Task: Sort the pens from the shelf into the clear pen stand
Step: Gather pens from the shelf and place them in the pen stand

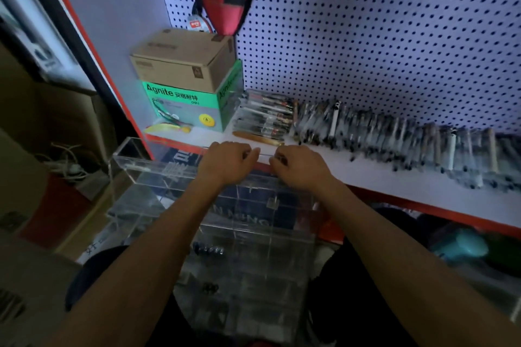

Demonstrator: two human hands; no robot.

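Both forearms reach forward side by side to the shelf's (366, 177) front edge. The left hand (228, 160) and right hand (298, 166) have curled fingers, gripping the top back rim of the clear pen stand (158, 177), which sits against that edge. The pens (394, 135) lie in a long row along the shelf's back edge.

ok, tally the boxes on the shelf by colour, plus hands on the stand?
Brown box: 1
Green box: 1
Hands gripping the stand's back rim: 2, left and right
Total: 4
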